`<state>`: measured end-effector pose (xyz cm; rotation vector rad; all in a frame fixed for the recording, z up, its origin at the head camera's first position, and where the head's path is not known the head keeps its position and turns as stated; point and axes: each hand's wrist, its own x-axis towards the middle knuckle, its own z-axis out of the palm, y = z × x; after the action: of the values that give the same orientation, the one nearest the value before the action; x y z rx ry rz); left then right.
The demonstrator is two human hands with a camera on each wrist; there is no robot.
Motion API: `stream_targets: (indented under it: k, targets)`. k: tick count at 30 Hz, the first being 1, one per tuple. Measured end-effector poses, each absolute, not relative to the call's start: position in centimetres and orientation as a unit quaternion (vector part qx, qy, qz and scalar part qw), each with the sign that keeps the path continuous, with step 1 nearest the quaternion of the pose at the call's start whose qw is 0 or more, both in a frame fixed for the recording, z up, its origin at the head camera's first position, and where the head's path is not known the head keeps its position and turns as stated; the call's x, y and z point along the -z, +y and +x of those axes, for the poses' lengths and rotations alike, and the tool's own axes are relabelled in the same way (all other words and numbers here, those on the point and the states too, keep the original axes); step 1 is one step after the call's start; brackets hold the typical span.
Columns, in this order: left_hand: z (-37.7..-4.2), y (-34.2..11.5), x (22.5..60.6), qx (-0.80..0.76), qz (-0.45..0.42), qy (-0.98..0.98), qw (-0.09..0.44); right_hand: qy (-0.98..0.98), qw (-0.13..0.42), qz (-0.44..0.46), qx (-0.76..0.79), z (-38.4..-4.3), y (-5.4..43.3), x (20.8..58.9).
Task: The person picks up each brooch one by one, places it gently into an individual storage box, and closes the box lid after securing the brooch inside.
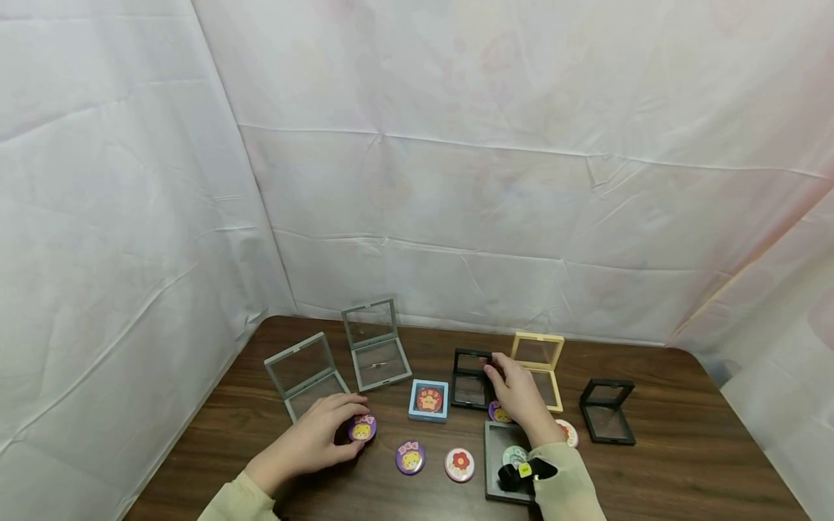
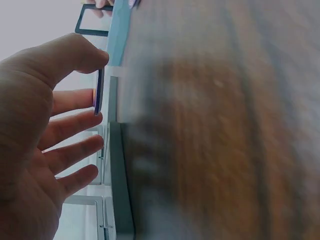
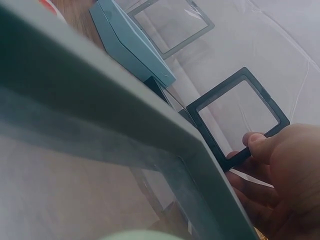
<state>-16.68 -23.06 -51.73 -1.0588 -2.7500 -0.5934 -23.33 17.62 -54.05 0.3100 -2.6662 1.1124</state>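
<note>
My left hand [image 1: 317, 436] pinches a round purple badge with a yellow bear [image 1: 362, 428] between thumb and fingertips. In the left wrist view the badge [image 2: 99, 92] is seen edge-on, tilted up from the table, and the lower fingers spread free of it. My right hand [image 1: 521, 394] holds the side of the raised lid of a small black display case [image 1: 470, 391], thumb on one face and fingers behind. The lid's square rim [image 3: 209, 139] shows in the right wrist view. Another purple badge [image 1: 498, 412] lies partly hidden under the right hand.
Two open grey cases [image 1: 383, 364] stand at the left. A closed blue case [image 1: 428, 401] holds a red badge. Purple [image 1: 410, 458] and flower badges [image 1: 460, 464] lie in front. A grey case [image 1: 493, 463] sits under the right wrist; yellow [image 1: 552, 391] and black cases [image 1: 609, 427] stand open rightward.
</note>
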Motion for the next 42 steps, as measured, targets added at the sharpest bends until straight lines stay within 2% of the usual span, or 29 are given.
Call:
stream_targets:
  k: [6, 18, 26, 42]
  targets:
    - [-17.5, -22.0, 51.2, 0.205, -0.341, -0.913, 0.089, -0.915, 0.106, 0.094, -0.378, -23.2, 17.8, 53.9]
    - [-18.9, -19.7, 50.8, 0.224, -0.324, -0.917, 0.065, -0.915, 0.108, 0.095, -0.378, -22.8, 17.8, 54.4]
    - [-20.6, -17.5, 50.1, 0.226, -0.333, -0.912, 0.084, -0.913, 0.108, 0.097, -0.381, -22.9, 18.0, 54.2]
    - [-23.0, -10.8, 50.1, 0.251, -0.318, -0.913, 0.052, -0.911, 0.106, 0.102, -0.384, -23.4, 17.6, 54.1]
